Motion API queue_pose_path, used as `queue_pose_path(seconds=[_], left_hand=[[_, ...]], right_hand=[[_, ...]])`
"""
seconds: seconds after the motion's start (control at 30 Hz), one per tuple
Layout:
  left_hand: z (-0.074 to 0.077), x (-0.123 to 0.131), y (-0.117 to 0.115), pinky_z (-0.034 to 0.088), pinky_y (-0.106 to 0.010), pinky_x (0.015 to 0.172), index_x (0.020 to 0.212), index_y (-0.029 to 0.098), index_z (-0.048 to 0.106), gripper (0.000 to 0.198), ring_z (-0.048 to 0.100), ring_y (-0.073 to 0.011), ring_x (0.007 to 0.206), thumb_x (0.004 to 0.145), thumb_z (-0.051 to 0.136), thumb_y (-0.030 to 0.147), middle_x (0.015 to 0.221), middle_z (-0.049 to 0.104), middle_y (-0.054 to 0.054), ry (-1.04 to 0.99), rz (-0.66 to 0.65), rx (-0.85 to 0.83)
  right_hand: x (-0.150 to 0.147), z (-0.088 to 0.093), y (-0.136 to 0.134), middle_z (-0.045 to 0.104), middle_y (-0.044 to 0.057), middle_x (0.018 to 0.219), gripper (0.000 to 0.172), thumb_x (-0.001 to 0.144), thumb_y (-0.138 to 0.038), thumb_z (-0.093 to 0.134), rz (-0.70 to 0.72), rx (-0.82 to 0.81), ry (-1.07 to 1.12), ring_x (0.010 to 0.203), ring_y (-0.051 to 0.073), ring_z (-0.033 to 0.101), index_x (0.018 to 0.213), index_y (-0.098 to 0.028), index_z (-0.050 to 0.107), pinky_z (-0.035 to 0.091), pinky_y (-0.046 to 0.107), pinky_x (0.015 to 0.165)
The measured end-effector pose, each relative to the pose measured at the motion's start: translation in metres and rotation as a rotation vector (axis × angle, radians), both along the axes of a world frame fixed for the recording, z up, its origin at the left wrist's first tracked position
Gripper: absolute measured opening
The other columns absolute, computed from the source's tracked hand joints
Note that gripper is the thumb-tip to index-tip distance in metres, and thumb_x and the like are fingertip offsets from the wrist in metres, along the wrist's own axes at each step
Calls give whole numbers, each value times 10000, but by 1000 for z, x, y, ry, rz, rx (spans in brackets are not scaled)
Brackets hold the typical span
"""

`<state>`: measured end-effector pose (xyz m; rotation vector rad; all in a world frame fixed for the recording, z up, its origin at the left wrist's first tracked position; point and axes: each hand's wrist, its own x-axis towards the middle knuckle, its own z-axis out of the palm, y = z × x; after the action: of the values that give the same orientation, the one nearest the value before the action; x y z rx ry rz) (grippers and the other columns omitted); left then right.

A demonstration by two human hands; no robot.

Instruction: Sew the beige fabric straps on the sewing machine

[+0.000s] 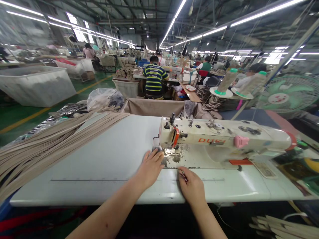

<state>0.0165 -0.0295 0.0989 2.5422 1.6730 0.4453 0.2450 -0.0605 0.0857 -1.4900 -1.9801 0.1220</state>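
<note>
My left hand lies flat with its fingers stretched out beside the needle area of a white sewing machine. Its fingertips reach a small grey piece at the left end of the machine bed; I cannot tell whether that is cloth or part of the machine. Near the front edge of the machine's metal plate, my right hand is closed, thumb and fingers together. A small dark metal tool shows between those fingers, mostly hidden by them.
Long beige fabric strips drape over the left side of the pale table. Behind the table stands a cloth-lined bin. Thread cones and a green fan stand at right. A person in a striped shirt sits ahead.
</note>
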Motion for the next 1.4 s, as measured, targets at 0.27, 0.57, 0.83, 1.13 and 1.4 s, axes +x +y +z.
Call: queue_pose_path(seconds=[0.27, 0.57, 0.83, 1.13, 1.4], left_hand=[[-2, 0, 5, 274, -608, 1226, 1454, 233, 465, 436, 331, -293, 1494, 1025, 509, 291, 1504, 523, -74, -5, 6, -12], [-3, -10, 19, 308, -579, 1215, 1386, 257, 566, 390, 414, -281, 1445, 996, 552, 276, 1451, 578, -71, -161, -38, -64], [-7, -21, 85, 498, -365, 1097, 1214, 196, 699, 314, 608, -221, 1219, 944, 545, 145, 1342, 637, -81, -336, -74, -84], [-15, -15, 116, 530, -354, 1052, 1162, 204, 731, 292, 642, -233, 1149, 945, 542, 154, 1285, 679, -57, -330, -70, -114], [-11, -15, 109, 445, -372, 1142, 1308, 198, 643, 349, 578, -227, 1255, 991, 502, 166, 1314, 659, -70, -296, -156, -50]], right_hand=[[-1, 1, 0, 755, 35, 846, 266, 931, -240, 489, 3, -17, -11, 754, 212, 679, 1053, -212, 724, 470, 301, 701], [-1, 2, -1, 744, 46, 825, 274, 944, -249, 473, -4, 6, -39, 725, 204, 668, 1051, -207, 722, 465, 297, 686], [-2, 0, -3, 717, 32, 804, 257, 901, -189, 495, -17, -19, -79, 741, 208, 644, 1050, -212, 704, 433, 303, 698], [-3, 0, -5, 711, 37, 817, 278, 854, -142, 494, -4, 12, -80, 760, 208, 638, 1045, -206, 686, 429, 303, 715], [-4, -1, -5, 704, 39, 808, 268, 852, -144, 489, -16, 18, -83, 751, 209, 628, 1025, -204, 686, 424, 308, 709]])
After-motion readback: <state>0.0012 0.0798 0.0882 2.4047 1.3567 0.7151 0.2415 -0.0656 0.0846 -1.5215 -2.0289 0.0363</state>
